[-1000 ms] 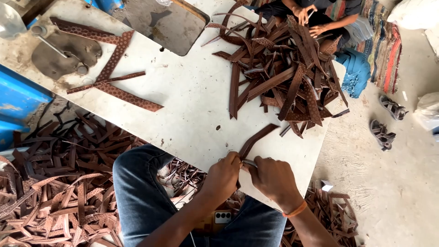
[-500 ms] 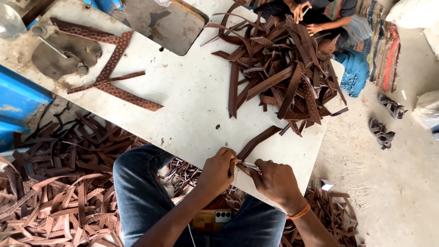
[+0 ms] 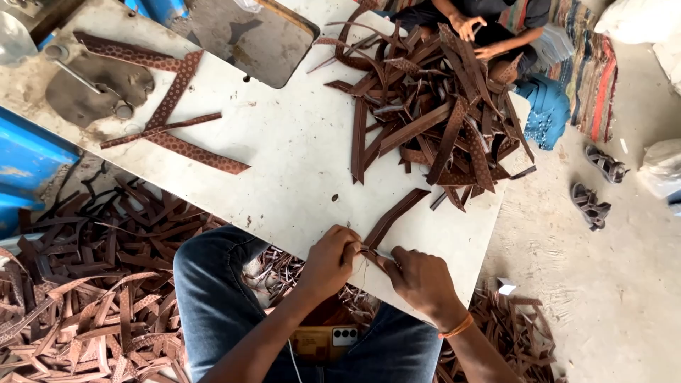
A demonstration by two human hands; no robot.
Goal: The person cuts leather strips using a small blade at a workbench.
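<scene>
Left hand (image 3: pixel 332 257) pinched shut on the near end of a brown leather strap (image 3: pixel 394 216), at the near edge of the white table (image 3: pixel 284 163). Right hand (image 3: pixel 418 278) closed on the same end, fingertips touching the left hand's; orange band on that wrist. Strap runs diagonally up-right from the hands, lying flat on the table toward the big strap pile (image 3: pixel 440 113) at the far right corner. Patterned strips (image 3: pixel 170 128) lie crossed near the left edge, beside a flat grey metal piece (image 3: pixel 99 89). Blue-jeaned knee (image 3: pixel 213 284) under the near edge. Floor to the left covered in strap offcuts (image 3: pixel 78 284). Another person's hands (image 3: pixel 475 32) at the pile's far side. Sandals (image 3: pixel 599 184) on the floor, right.
</scene>
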